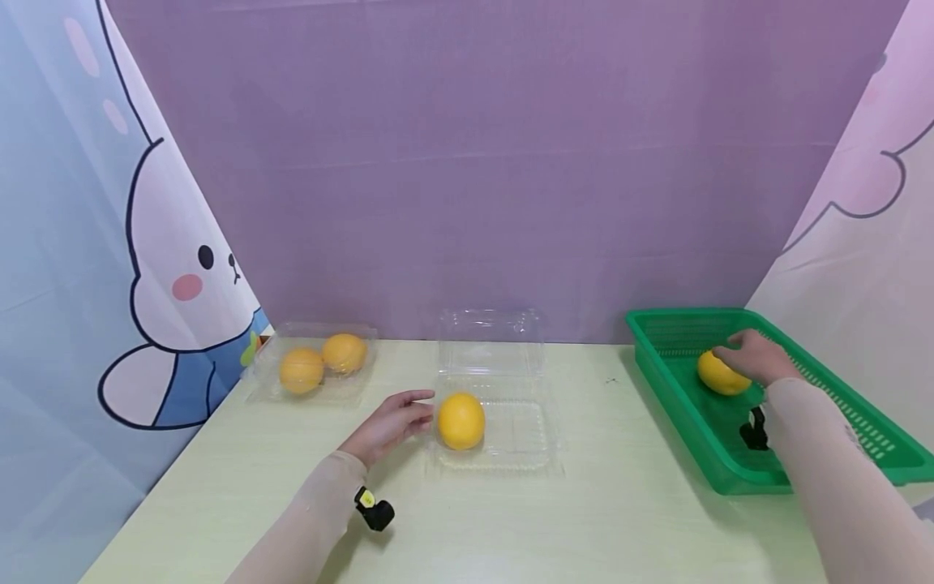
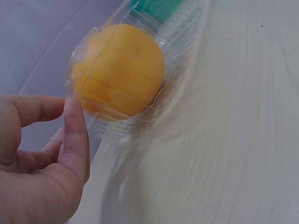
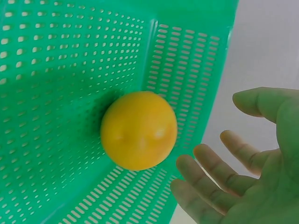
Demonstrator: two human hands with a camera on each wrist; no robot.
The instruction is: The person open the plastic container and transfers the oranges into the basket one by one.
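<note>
My left hand is at the left edge of an open clear plastic clamshell box, its thumb and forefinger pinching the rim. Inside that box, on the left side, sits one orange; the left wrist view shows this orange through the clear wall. My right hand reaches into a green basket with fingers spread. Below and beside it lies another orange. In the right wrist view a gap shows between the fingers and that orange.
At the back left of the table stands another clear box with two oranges in it. The open box's lid stands up toward the purple backdrop. High perforated walls surround the basket's inside.
</note>
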